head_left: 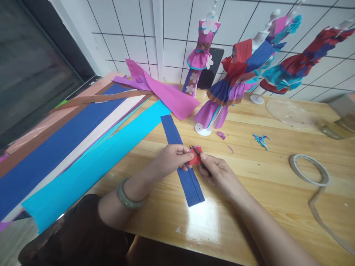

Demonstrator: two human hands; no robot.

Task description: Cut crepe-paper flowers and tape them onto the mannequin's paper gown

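Between thumb and fingers, my left hand (177, 157) pinches a small red paper piece (195, 158) with a rounded, petal-like outline. My right hand (215, 168) is closed around small dark scissors (197, 150), whose blades lie against the upper edge of the red piece. The handles are mostly hidden in my palm. Under both hands a dark blue crepe paper strip (195, 190) lies flat and slanted on the wooden table (155, 218).
Long crepe paper sheets (111, 155) lie at the left, with a magenta sheet (172, 96) behind. Several doll stands (203, 129) wearing paper dresses stand along the tiled wall, near a phone (215, 70). A tape roll (309, 170) and blue scraps (261, 140) lie at the right.
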